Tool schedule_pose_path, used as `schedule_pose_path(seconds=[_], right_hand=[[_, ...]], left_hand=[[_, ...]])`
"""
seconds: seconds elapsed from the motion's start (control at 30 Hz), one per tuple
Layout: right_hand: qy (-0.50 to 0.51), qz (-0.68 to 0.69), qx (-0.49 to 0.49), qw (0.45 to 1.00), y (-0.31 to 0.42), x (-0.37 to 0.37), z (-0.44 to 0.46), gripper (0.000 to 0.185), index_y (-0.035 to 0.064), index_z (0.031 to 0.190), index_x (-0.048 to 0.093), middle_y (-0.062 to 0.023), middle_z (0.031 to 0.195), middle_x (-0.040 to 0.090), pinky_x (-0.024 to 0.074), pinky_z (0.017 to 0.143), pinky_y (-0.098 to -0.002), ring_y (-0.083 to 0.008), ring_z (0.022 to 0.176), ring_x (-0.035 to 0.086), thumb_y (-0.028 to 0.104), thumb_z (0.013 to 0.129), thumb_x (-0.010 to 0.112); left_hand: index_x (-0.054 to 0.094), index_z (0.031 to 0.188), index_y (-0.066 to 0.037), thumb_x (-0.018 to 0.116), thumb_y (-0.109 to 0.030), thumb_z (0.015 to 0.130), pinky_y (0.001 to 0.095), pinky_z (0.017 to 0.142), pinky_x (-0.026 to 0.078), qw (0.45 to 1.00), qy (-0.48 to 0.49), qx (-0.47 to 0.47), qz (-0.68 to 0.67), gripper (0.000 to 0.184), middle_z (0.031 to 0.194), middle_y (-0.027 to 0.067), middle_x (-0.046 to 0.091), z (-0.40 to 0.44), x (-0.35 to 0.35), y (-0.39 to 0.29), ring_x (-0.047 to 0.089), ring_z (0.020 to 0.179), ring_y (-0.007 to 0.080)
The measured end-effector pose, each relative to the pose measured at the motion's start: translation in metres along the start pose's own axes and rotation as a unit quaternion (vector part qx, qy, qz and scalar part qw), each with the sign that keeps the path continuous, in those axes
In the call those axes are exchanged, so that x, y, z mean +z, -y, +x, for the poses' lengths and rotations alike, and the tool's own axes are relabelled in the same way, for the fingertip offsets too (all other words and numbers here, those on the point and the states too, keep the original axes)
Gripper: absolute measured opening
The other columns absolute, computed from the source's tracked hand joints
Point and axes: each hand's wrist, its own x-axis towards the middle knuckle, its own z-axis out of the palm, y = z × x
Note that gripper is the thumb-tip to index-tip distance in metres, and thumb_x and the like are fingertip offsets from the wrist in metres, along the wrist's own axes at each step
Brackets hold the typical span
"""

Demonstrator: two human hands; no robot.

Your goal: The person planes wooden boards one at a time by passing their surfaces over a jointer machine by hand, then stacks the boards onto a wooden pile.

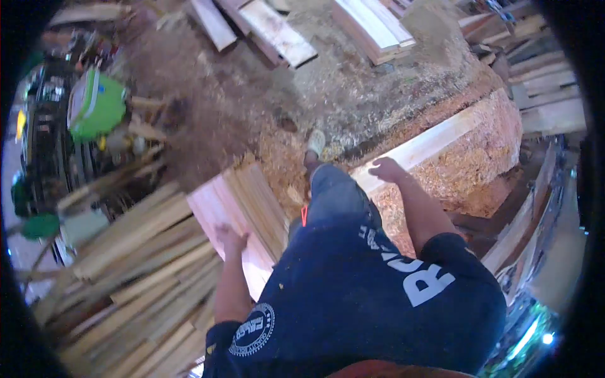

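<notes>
My left hand point(232, 238) is over a stack of pinkish sawn boards point(211, 200), its fingers spread with nothing in them. Whether the palm rests on the wood I cannot tell. Above the near end of a long pale board point(435, 138) is my right hand point(387, 170). Its fingers are loosely bent and apart, and no held thing shows. That board lies along a mound of sawdust point(454, 164). Between both hands my bent leg and shoe point(316, 142) reach forward onto the ground.
Many loose wood strips point(145, 277) are heaped at the left. A green container point(97, 107) stands beyond them. More planks point(277, 31) and a board stack point(372, 28) lie ahead on the sawdust-strewn ground. Timber point(548, 82) is piled at the right.
</notes>
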Motion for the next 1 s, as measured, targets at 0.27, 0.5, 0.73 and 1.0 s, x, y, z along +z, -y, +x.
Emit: schedule_pose_path(seconds=[0.27, 0.5, 0.73, 1.0], right_hand=[[0.066, -0.266, -0.165, 0.947, -0.005, -0.052, 0.129, 0.03, 0.0081, 0.093, 0.077, -0.0139, 0.092, 0.076, 0.0574, 0.072, -0.0474, -0.0325, 0.081, 0.074, 0.036, 0.087, 0.067], [-0.118, 0.089, -0.051, 0.988, 0.018, -0.22, 0.125, 0.035, 0.0054, 0.091, 0.074, -0.0143, 0.08, 0.071, 0.0555, 0.072, -0.0415, -0.028, 0.076, 0.07, 0.039, 0.09, 0.065], [-0.226, 0.321, 0.018, 0.919, -0.063, -0.228, 0.123, 0.033, 0.008, 0.093, 0.075, -0.0142, 0.083, 0.075, 0.0549, 0.075, -0.0462, -0.0289, 0.081, 0.074, 0.039, 0.093, 0.064], [-0.161, 0.463, 0.193, 0.85, -0.098, -0.185, 0.098, 0.014, 0.0072, 0.088, 0.07, -0.0066, 0.077, 0.069, 0.054, 0.06, -0.0377, -0.0213, 0.072, 0.069, 0.021, 0.087, 0.068]], left_hand=[[0.056, 0.141, 0.006, 0.066, -0.058, 0.093, 0.0525, 0.117, 0.038, 0.946, 0.262, -0.02, -0.192, 0.081, 0.138, 0.0304, 0.061, 0.07, -0.059, -0.041, 0.054, 0.134, 0.0449], [0.066, 0.133, -0.007, 0.068, -0.046, 0.094, 0.0438, 0.097, 0.054, 0.935, -0.041, 0.3, -0.184, 0.055, 0.119, 0.0168, 0.074, 0.154, -0.24, -0.268, 0.07, 0.113, 0.0339], [0.07, 0.126, -0.005, 0.066, -0.054, 0.093, 0.0438, 0.098, 0.054, 0.844, -0.092, 0.522, -0.081, 0.06, 0.124, 0.0157, 0.073, 0.147, -0.403, -0.472, 0.071, 0.112, 0.0343], [0.075, 0.106, -0.006, 0.065, -0.047, 0.088, 0.0496, 0.087, 0.056, 0.842, 0.031, 0.494, 0.214, 0.046, 0.106, 0.019, 0.075, 0.198, -0.438, -0.604, 0.071, 0.099, 0.0398]])
